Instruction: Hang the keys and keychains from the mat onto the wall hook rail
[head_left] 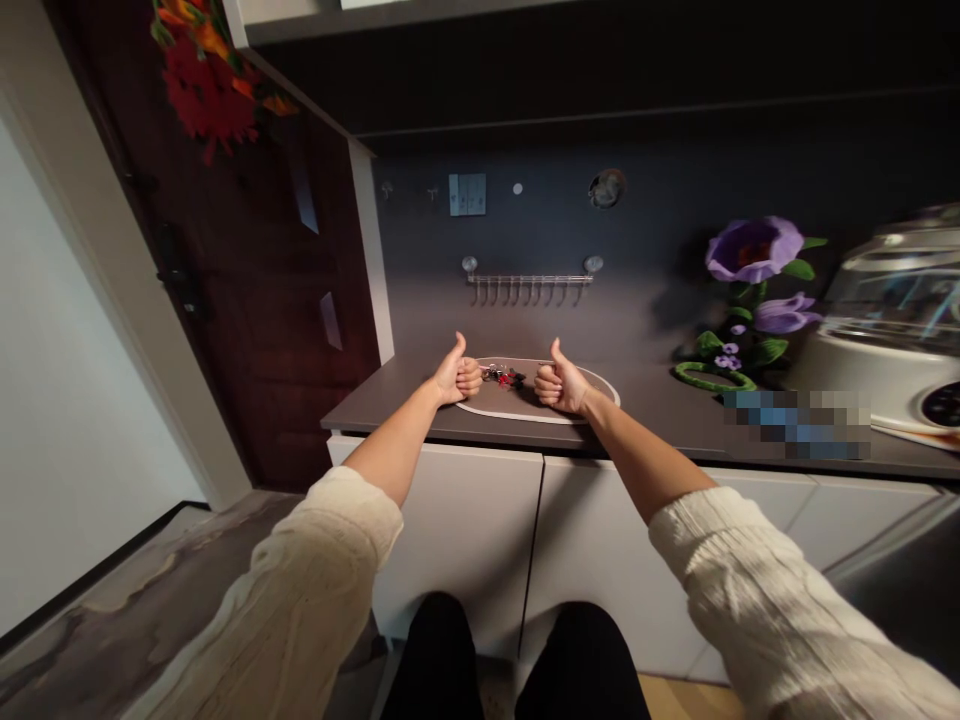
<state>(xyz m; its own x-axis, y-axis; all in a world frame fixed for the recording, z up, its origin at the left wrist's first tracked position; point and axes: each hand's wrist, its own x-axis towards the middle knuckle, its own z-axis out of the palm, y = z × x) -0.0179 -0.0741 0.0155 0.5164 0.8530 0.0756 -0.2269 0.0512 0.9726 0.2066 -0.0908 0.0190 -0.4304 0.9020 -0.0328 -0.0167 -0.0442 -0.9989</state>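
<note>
Dark door at left, grey counter ahead. Pale appliance at right, beside purple flowers. Pale-rimmed oval mat on counter, below hooked rack on wall. Left hand and right hand near mat's ends: fingers curled into fists, thumbs up; contents, cannot tell. Between them, on mat: small red-and-dark bunch.

We are wearing a cream knitted sweater, its thick left sleeve and right sleeve bunching into soft folds and leaving our lower forearms bare. Raised, twisting lines are running along the knit, and fine ribbing is circling the right cuff. Below, we are wearing plain black trousers, their fabric rounding smoothly over our legs.
</note>
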